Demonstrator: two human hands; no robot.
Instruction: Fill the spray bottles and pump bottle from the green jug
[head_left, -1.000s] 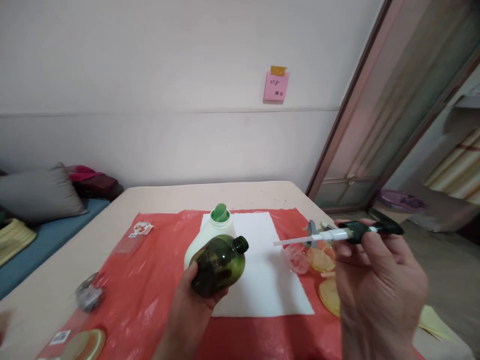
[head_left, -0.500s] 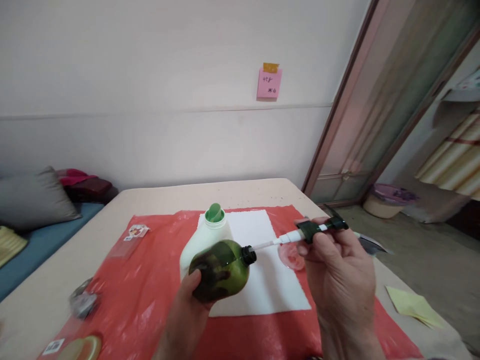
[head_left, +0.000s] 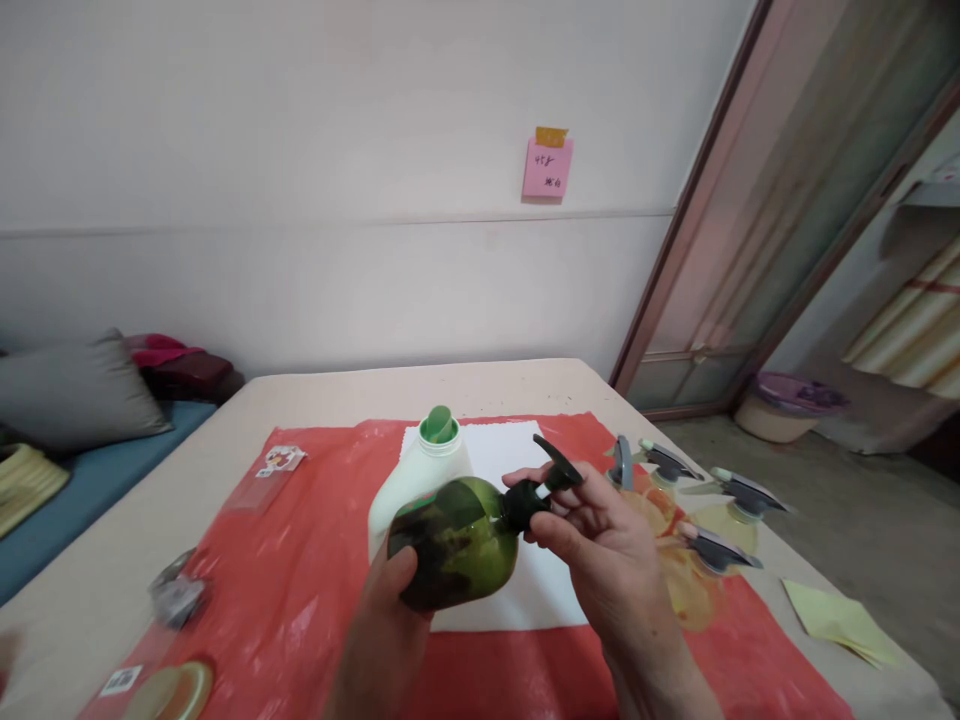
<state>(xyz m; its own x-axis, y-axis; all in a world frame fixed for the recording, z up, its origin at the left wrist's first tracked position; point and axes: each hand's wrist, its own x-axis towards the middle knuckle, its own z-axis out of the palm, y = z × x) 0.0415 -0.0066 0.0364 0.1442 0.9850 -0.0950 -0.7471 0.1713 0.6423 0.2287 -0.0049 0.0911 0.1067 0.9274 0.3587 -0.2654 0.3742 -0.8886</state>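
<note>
Green bottle is held tilted above the counter, over a red covering and white sheet, in front of a white jug; its neck points toward the right hand. Of the hands, the left hand is wrapped around the base end, thumb on the near side; the right pinches the dark pump at its collar. Change noted: half a second ago only the tip of the pump's white tube was at the bottle's mouth, most of its length exposed; now the collar meets the neck and no tube shows between them. Insertion is judged essentially complete, leaving the work at seating the collar. Thread engagement cannot be confirmed, the grip covering part of the joint; cross-threading remains a possible fault
</note>
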